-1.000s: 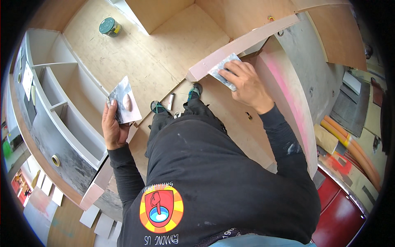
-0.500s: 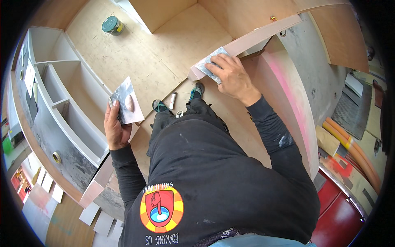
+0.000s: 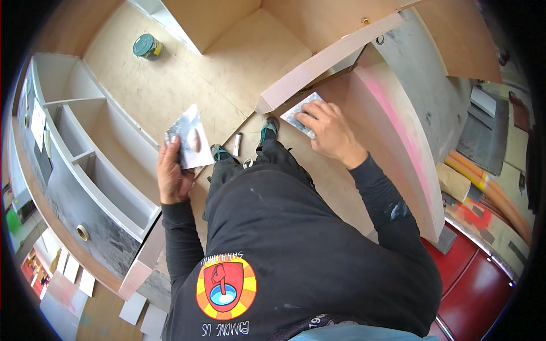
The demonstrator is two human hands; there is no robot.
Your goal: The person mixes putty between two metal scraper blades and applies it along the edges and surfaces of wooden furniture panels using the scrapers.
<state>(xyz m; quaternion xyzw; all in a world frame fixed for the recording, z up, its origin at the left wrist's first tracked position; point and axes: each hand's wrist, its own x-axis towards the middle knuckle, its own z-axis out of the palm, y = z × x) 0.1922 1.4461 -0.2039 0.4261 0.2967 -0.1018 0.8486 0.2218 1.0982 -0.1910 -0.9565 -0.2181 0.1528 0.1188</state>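
My left hand (image 3: 175, 177) grips a flat metal putty plate (image 3: 199, 158) by its left edge. A pinkish lump of putty (image 3: 195, 140) sits on its face. Fingers bent over the top, my right hand (image 3: 335, 133) holds a thin grey putty spreader (image 3: 297, 115), smeared with whitish residue. The spreader is just below the near end of a pale pink panel edge (image 3: 330, 62) and looks apart from it. How my right thumb grips it is hidden.
A green-lidded tin (image 3: 148, 47) stands on the wooden floor at the far left. White open shelving (image 3: 114, 165) curves along the left. A curved panel with a pink stripe (image 3: 398, 125) rises on the right. A small white object (image 3: 237, 144) lies between my shoes.
My right hand with the spreader has moved down and slightly right, off the end of the pink panel edge. My left hand with the plate has shifted right, toward the middle.
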